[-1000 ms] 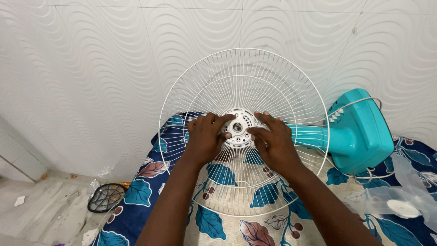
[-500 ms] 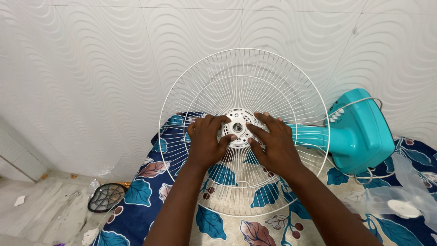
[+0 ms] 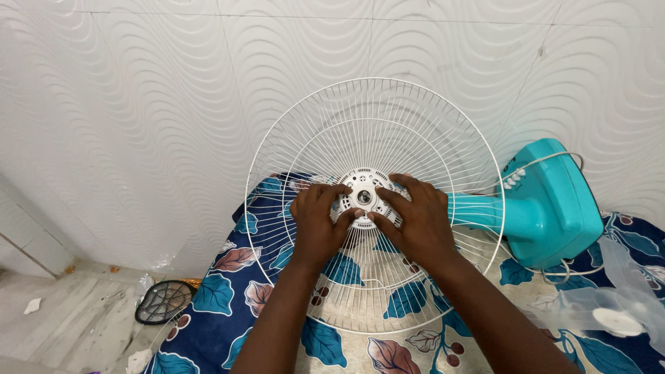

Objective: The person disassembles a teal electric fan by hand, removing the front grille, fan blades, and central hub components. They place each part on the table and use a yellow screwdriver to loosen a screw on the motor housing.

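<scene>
Both hands, left hand point(image 3: 316, 220) and right hand point(image 3: 414, 220), press fingers around the hub point(image 3: 365, 197) of a white fan guard point(image 3: 298, 138), seating it; next needs alignment on the hub.

A bed covered with a leaf-patterned blue and cream sheet point(image 3: 388, 350) carries a white wire fan guard point(image 3: 415, 145), the teal fan base point(image 3: 554, 201) lying on its side, and a clear plastic bag point(image 3: 616, 305). Beside it, the pale floor point(image 3: 62, 318) holds a black racket-shaped swatter point(image 3: 163, 301).
</scene>
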